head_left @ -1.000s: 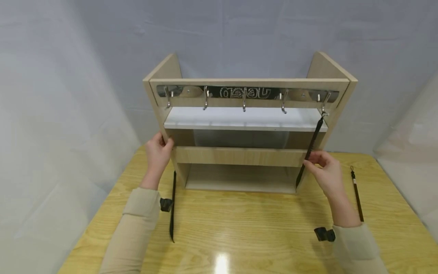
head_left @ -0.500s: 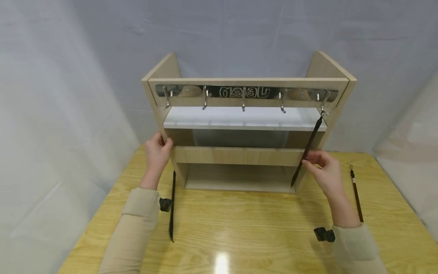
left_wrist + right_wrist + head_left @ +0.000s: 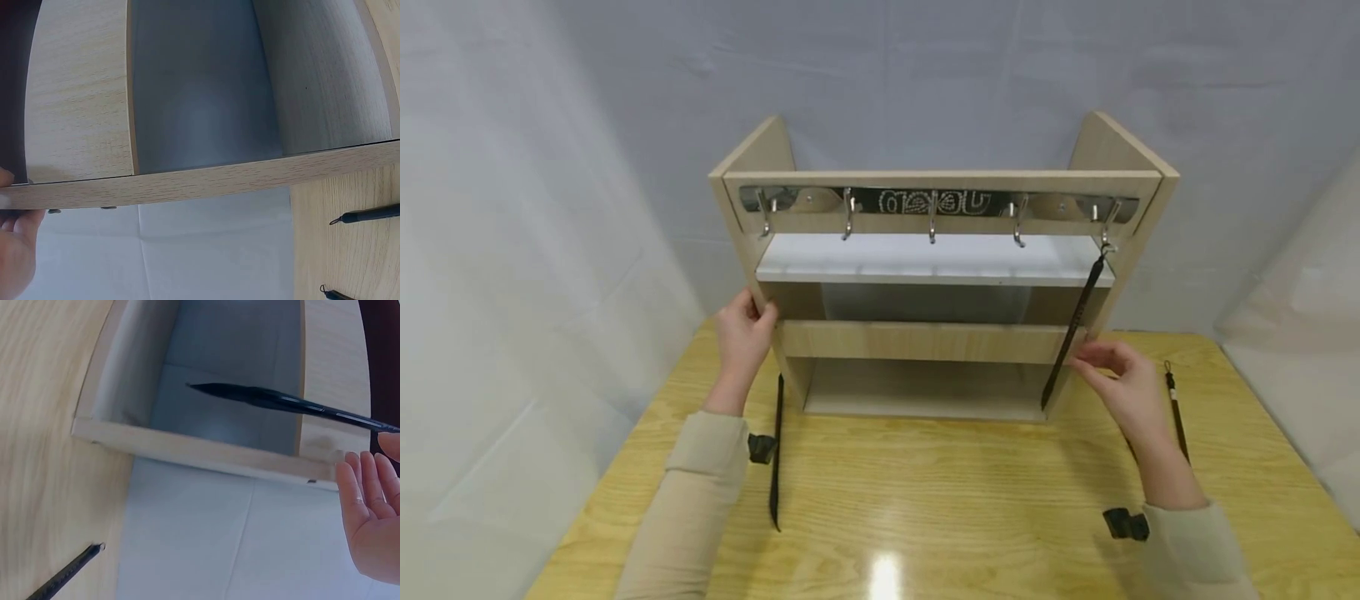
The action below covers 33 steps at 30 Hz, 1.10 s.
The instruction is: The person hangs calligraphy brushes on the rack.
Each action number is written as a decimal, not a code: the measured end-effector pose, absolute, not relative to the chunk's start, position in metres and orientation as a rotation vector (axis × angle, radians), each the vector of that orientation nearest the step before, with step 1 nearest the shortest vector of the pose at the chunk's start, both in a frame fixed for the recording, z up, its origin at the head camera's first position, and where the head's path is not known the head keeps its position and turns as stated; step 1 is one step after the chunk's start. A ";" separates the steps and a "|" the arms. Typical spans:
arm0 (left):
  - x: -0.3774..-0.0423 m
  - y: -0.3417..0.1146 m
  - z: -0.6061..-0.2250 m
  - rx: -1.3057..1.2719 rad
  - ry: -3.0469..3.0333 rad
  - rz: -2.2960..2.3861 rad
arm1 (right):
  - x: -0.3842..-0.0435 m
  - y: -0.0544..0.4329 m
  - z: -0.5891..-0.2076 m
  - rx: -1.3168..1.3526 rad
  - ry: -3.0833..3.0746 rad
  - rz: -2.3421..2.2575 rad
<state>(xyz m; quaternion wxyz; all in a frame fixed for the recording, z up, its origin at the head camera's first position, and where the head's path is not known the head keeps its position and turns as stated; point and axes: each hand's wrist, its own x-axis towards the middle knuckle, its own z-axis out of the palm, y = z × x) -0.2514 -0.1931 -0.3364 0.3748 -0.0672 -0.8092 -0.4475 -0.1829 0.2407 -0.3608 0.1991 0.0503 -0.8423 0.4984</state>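
A dark calligraphy brush [image 3: 1077, 321] hangs by its loop from the rightmost hook [image 3: 1108, 225], tip down and slanting slightly left. Beside its handle is my right hand [image 3: 1123, 387]; in the right wrist view the fingers [image 3: 370, 478] are extended at the shelf's side edge, with the thumb close to the handle. Whether the thumb touches the brush [image 3: 281, 400], I cannot tell. My left hand [image 3: 743, 337] grips the left side panel of the pale wooden shelf [image 3: 895, 342], thumb in front and fingers behind, only partly visible in the left wrist view.
A metal hook rail [image 3: 865, 200] spans the shelf top. One brush [image 3: 777, 450] lies left on the table; the left wrist view shows a second brush end [image 3: 337, 294]. Another brush [image 3: 1177, 417] lies right, and a dark sliver [image 3: 1129, 447] shows beside the right wrist.
My right thumb and fingers have come off the hanging brush, and the hand has shifted slightly right and down. The brush stays on its hook. My left hand keeps its grip.
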 end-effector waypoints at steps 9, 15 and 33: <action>-0.252 -0.194 -0.336 -0.168 -2.077 -1.116 | -0.176 0.260 -0.367 0.098 -2.405 1.330; -0.252 -0.194 -0.335 -0.165 -2.073 -1.115 | -0.172 0.272 -0.373 0.078 -2.408 1.289; -0.250 -0.192 -0.332 -0.138 -2.092 -1.131 | -0.168 0.304 -0.400 -0.019 -2.585 1.040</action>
